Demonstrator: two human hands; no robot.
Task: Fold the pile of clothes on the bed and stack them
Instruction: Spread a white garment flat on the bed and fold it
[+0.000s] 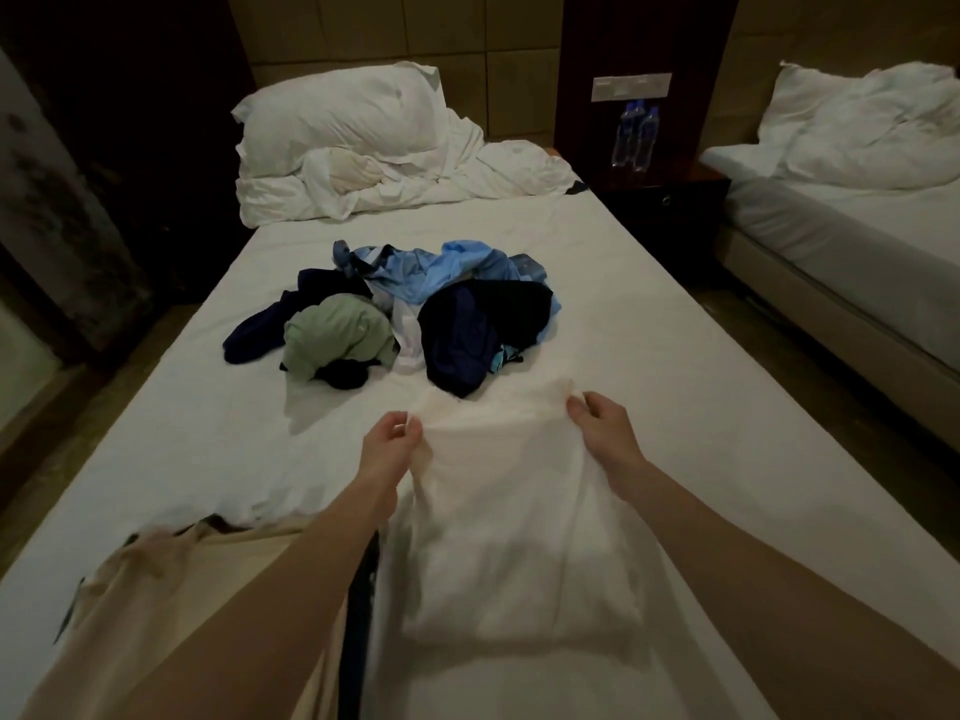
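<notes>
A white garment [514, 517] hangs in front of me over the near part of the bed [675, 366]. My left hand [392, 439] pinches its upper left edge and my right hand [602, 415] pinches its upper right edge. Beyond it, in the middle of the bed, lies the pile of clothes [410, 314]: a pale green piece [337, 332], dark navy pieces [467, 330] and light blue ones [441, 265], all crumpled. A beige garment [171, 579] lies spread at the near left of the bed, partly under my left forearm.
A white pillow [343, 109] and a bunched duvet [415, 184] fill the head of the bed. A dark nightstand [660, 200] with water bottles [636, 135] stands to the right, and a second bed [852, 215] lies beyond it. Bare floor runs along the left.
</notes>
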